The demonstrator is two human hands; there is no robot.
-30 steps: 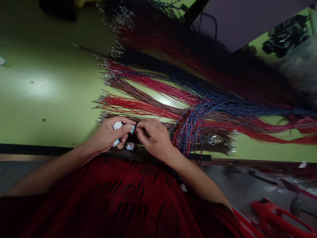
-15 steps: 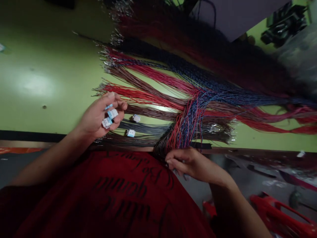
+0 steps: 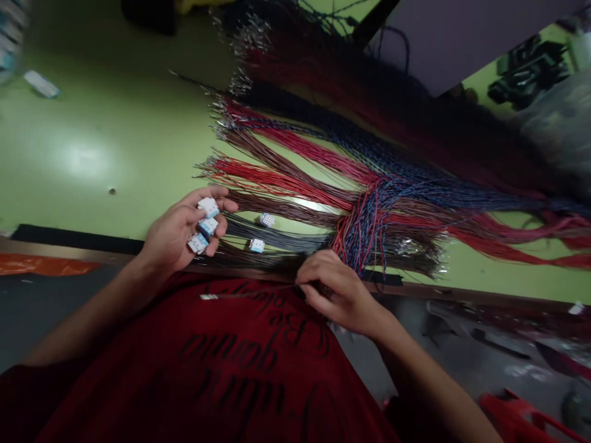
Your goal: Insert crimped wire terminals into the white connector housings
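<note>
Left hand [image 3: 168, 237], left of centre, fingers curled round three white-blue connectors [image 3: 209, 226], a thin silver-tipped wire [image 3: 213, 297] below it running right past two loose connectors [image 3: 257, 246] on dark wires [image 3: 300, 240] mid-frame, and I see right hand [image 3: 337, 286], lower centre, pinching that thin wire.

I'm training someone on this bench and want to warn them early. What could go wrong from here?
The left hand holds three connectors at once, so one might slip out.

Two loose connectors lie among the dark wires; they could be knocked or dragged if those shift.

A thin wire with a pale tip seems to run from the right hand across the shirt; it might catch there.
</note>
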